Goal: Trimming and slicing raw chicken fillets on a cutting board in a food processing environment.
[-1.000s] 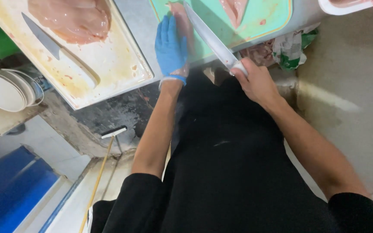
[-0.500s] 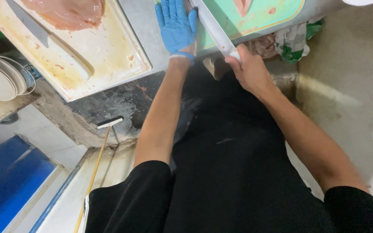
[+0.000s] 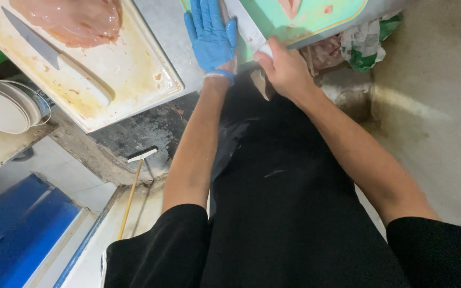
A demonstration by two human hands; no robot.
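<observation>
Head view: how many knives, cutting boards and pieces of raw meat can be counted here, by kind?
Knives: 2, one in the right hand on the green board, one lying on the white board at.
Cutting boards: 2, green and white.
Raw meat pieces: 2, at and; any under the gloved left hand is hidden.
Total: 6

One head-worn camera looks steeply down (close in) over arms, counter edge (image 3: 188, 74) and floor.
</observation>
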